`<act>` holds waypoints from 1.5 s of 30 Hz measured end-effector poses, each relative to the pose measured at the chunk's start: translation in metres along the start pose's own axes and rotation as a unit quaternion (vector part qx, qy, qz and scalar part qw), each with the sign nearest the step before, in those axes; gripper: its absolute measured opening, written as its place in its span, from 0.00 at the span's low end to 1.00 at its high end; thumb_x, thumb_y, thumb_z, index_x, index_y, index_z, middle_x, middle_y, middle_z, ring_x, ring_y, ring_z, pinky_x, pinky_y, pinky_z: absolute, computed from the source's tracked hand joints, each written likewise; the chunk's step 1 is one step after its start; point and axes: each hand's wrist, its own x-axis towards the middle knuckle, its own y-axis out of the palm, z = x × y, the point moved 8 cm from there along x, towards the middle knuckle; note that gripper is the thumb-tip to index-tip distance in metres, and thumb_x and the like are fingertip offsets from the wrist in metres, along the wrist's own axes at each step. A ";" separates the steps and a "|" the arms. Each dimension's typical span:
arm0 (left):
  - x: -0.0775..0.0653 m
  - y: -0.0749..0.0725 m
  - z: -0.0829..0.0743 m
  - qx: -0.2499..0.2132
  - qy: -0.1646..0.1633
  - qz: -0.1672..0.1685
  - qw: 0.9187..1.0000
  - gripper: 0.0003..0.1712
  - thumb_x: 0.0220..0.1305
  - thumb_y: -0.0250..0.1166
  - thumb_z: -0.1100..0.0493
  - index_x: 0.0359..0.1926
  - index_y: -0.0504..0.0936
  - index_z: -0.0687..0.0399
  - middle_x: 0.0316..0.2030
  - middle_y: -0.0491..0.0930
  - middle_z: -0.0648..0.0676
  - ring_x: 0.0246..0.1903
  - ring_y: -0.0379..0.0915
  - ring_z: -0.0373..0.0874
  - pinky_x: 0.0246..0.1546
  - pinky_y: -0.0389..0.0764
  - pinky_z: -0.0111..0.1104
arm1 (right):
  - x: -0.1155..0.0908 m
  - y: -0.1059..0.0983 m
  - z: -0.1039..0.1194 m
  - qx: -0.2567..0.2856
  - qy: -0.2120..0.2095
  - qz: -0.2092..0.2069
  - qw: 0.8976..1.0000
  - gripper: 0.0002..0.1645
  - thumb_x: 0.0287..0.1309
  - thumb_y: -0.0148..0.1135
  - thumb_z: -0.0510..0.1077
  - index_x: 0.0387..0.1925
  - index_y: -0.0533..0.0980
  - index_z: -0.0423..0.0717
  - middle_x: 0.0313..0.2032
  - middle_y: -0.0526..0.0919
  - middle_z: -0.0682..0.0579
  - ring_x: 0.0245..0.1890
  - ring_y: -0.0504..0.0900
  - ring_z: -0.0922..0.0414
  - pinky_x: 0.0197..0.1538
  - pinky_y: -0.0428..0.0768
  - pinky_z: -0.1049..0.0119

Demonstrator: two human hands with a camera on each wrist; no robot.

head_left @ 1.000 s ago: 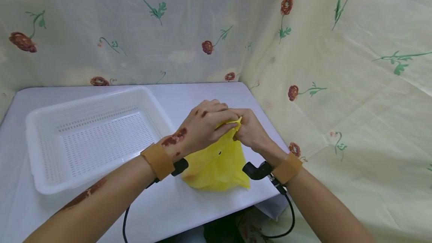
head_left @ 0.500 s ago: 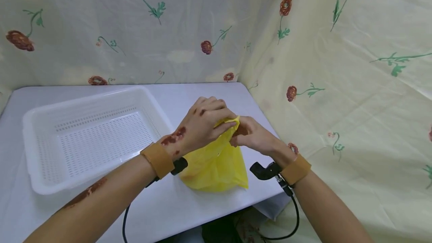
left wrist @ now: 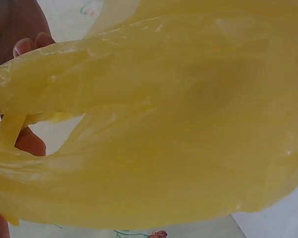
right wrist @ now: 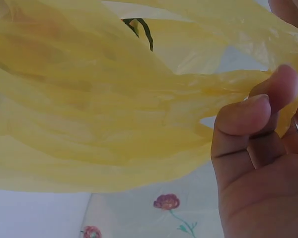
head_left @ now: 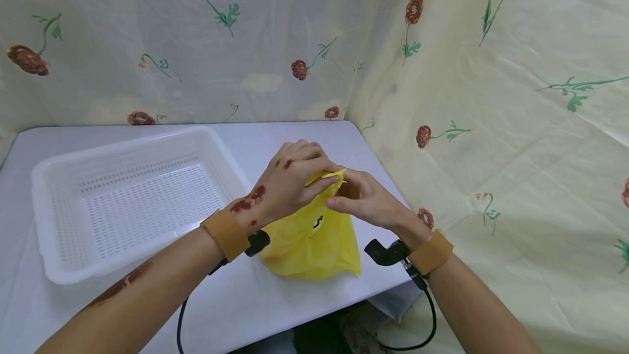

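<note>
A thin yellow plastic bag [head_left: 314, 250] stands bunched on the right part of the table. My left hand [head_left: 295, 179] pinches its gathered top between thumb and fingers. Against the same top edge from the right, my right hand [head_left: 368, 198] has its bent fingers at the bag, while its thumb lies apart, pointing left. In the right wrist view, the right thumb [right wrist: 243, 116] and a fingertip are close to a strip of the bag. A thin dark green piece [right wrist: 146, 32] shows at a gap in the plastic; the other contents are faint shapes behind the film.
A white perforated plastic basket [head_left: 147, 195] sits to the left on the white-covered table [head_left: 241, 310]. Flower-print cloth [head_left: 265, 31] hangs behind and to the right. The table's front edge runs just below the bag, and a black cable [head_left: 427, 316] trails from the right wrist.
My right hand has loosened from the bag's top, drawn slightly right, and moved its thumb away from its fingers. My left hand keeps its pinch, shifting slightly left. A dark patch on the bag shows more.
</note>
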 end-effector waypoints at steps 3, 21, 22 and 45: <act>0.000 -0.001 0.000 0.000 0.006 -0.003 1.000 0.08 0.59 0.68 0.55 0.38 0.87 0.51 0.31 0.77 0.48 0.35 0.68 0.43 0.40 0.67 0.36 | 0.002 0.000 0.000 -0.016 0.005 -0.006 1.000 0.28 0.64 0.57 0.40 0.64 0.65 0.39 0.42 0.74 0.49 0.34 0.72 0.54 0.36 0.73 0.67; -0.003 -0.003 0.001 -0.002 0.021 -0.011 1.000 0.08 0.58 0.69 0.55 0.38 0.88 0.51 0.32 0.77 0.48 0.35 0.68 0.43 0.40 0.67 0.36 | 0.003 0.002 -0.001 -0.063 0.008 0.017 0.998 0.42 0.58 0.65 0.50 0.69 0.58 0.46 0.55 0.71 0.47 0.38 0.75 0.52 0.41 0.78 0.61; -0.003 -0.002 0.001 -0.004 0.018 -0.010 1.000 0.08 0.58 0.69 0.55 0.38 0.87 0.51 0.32 0.77 0.48 0.36 0.68 0.43 0.40 0.67 0.35 | 0.002 0.002 0.000 -0.061 0.006 0.016 0.998 0.41 0.59 0.65 0.49 0.69 0.58 0.45 0.55 0.71 0.47 0.38 0.75 0.52 0.41 0.78 0.61; -0.018 -0.008 0.028 -0.057 -0.062 0.015 0.996 0.19 0.65 0.57 0.49 0.52 0.79 0.55 0.50 0.78 0.53 0.50 0.70 0.46 0.55 0.69 0.43 | 0.001 -0.004 0.006 -0.034 -0.050 -0.078 0.995 0.13 0.69 0.51 0.46 0.48 0.66 0.42 0.31 0.75 0.40 0.29 0.73 0.46 0.31 0.72 0.61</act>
